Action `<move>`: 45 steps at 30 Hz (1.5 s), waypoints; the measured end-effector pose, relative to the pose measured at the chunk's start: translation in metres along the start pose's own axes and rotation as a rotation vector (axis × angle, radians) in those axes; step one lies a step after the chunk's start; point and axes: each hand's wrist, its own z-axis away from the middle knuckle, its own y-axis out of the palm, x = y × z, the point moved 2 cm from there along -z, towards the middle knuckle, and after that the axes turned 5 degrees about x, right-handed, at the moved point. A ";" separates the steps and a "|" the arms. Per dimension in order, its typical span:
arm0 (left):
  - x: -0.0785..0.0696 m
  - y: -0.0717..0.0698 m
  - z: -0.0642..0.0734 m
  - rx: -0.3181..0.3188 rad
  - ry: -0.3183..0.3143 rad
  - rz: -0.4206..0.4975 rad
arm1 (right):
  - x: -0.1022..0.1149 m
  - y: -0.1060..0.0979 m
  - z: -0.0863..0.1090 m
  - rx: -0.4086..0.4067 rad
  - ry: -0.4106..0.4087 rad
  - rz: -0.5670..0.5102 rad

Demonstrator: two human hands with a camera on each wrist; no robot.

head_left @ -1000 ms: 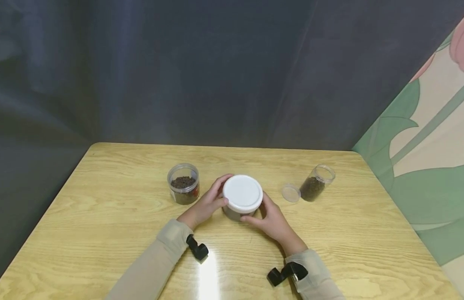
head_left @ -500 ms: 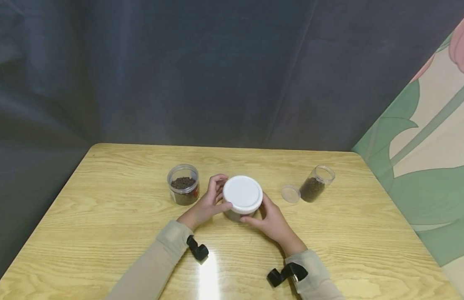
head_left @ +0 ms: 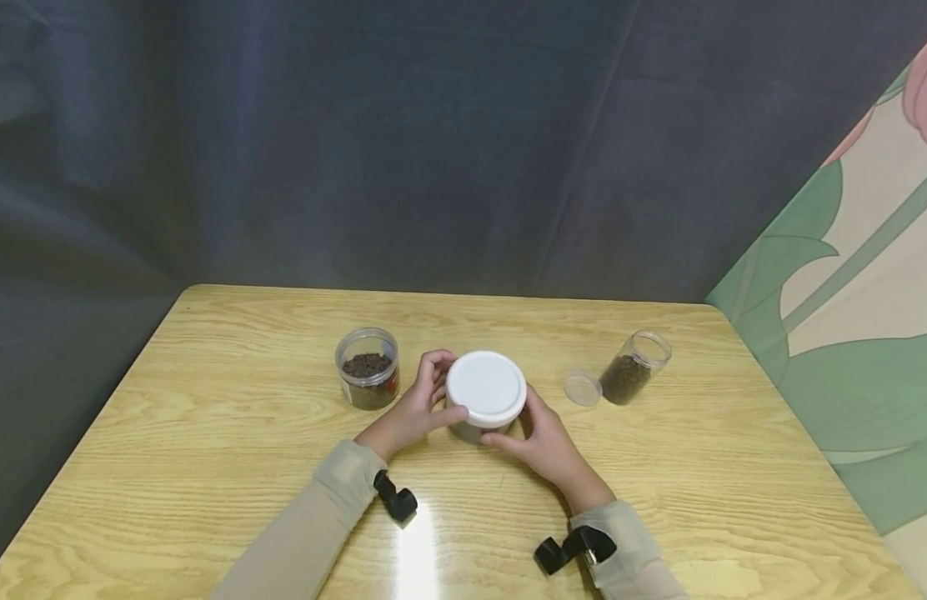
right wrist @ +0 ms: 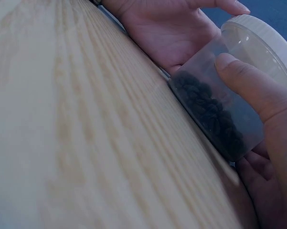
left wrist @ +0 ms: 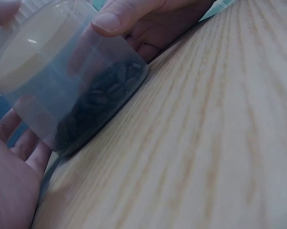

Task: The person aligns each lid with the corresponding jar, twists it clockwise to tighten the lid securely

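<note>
A clear plastic jar (left wrist: pixel 47 112) with dark beans (right wrist: pixel 205 105) in its bottom stands on the table under a white ribbed lid (head_left: pixel 486 383). My left hand (head_left: pixel 413 412) is at the lid's left side, thumb on its rim and fingers curved around the far edge. From the right, my right hand (head_left: pixel 546 442) holds the jar's body, its thumb (right wrist: pixel 243 81) pressed on the near wall. The right fingers are mostly hidden behind the jar in the head view.
Left of the hands stands an open clear jar (head_left: pixel 368 371) of dark granules. At the right, a slimmer open jar (head_left: pixel 632 367) holds dark grains, with a clear round lid (head_left: pixel 583 387) beside it. A dark curtain (head_left: pixel 433 150) hangs behind the wooden table (head_left: pixel 208 417).
My left thumb has slid a little right along the lid's near rim, while the left fingers have shifted left at the far side. The jar and my right hand have stayed in place.
</note>
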 end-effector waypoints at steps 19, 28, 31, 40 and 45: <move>-0.002 0.001 -0.001 0.028 -0.030 0.015 | -0.002 0.000 0.000 0.008 -0.001 0.007; -0.003 0.001 0.000 0.009 0.006 -0.002 | -0.001 0.000 -0.001 0.013 -0.008 -0.023; -0.003 0.001 0.000 0.005 0.001 -0.017 | -0.001 0.000 -0.002 0.017 -0.017 -0.034; -0.002 0.000 -0.001 -0.013 -0.028 -0.020 | -0.001 0.000 -0.002 0.015 -0.030 -0.036; -0.002 -0.001 0.000 -0.009 -0.032 -0.006 | -0.001 0.000 -0.002 0.012 -0.029 -0.037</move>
